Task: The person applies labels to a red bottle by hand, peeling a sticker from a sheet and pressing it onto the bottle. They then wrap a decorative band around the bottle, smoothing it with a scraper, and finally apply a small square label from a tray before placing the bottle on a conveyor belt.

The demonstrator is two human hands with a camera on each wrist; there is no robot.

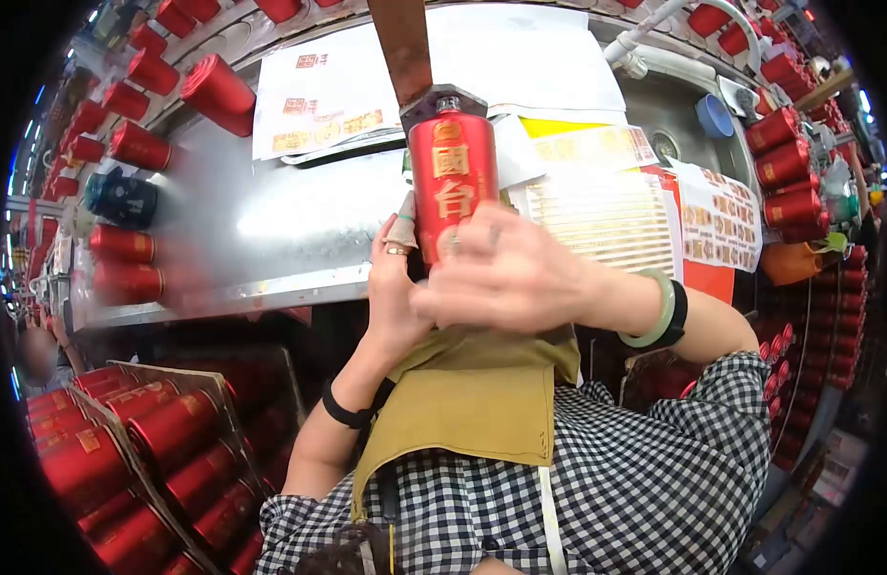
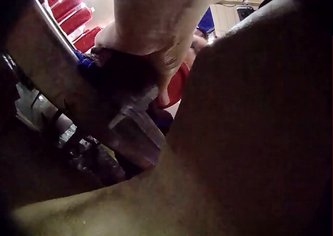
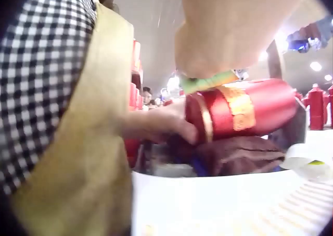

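A red bottle (image 1: 451, 182) with gold characters stands upright in front of me, its cap under a metal bracket (image 1: 443, 103) on a brown bar (image 1: 403, 48). My right hand (image 1: 506, 273), with a green bangle at the wrist, wraps round the bottle's lower part. My left hand (image 1: 394, 287), with a ring on one finger, holds the bottle's left side. In the right wrist view the bottle (image 3: 244, 108) lies across the frame, and the left hand's fingers (image 3: 166, 124) curl at its base. The left wrist view is dark, with only a sliver of red bottle (image 2: 179, 85) showing.
Behind the bottle is a steel table (image 1: 271, 220) with paper sheets (image 1: 329, 91) and a lined sheet (image 1: 606, 216). Red bottles line a rail at the left (image 1: 137, 144) and right (image 1: 788, 182). A divided crate (image 1: 127, 441) of red bottles sits at lower left.
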